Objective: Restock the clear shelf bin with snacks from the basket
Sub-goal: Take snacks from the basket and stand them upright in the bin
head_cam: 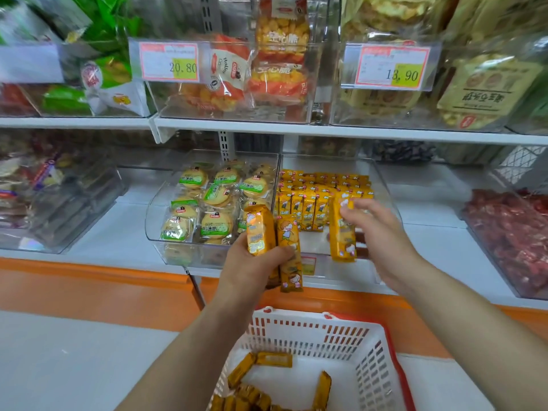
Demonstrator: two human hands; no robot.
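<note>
one clear shelf bin [385,185] on the lower shelf, packed at its back with upright rows of yellow packs [311,200], too many and too close to count. before the bin's front left corner, the left hand [252,271], fingers curled round two snack sticks [261,229], held upright side by side; perhaps a third behind them, cannot tell. at the bin's open front part, the right hand [382,241], fingers and thumb pinching one single stick [342,232], upright and blurred. below the bin, one white basket [370,360] with a red rim, holding three loose sticks [274,358] lying apart and a heap cut off by the frame's edge. left of the bin, touching it, one biscuit bin [151,221] of round green-labelled packets. above the bin, two price tags [169,62].
</note>
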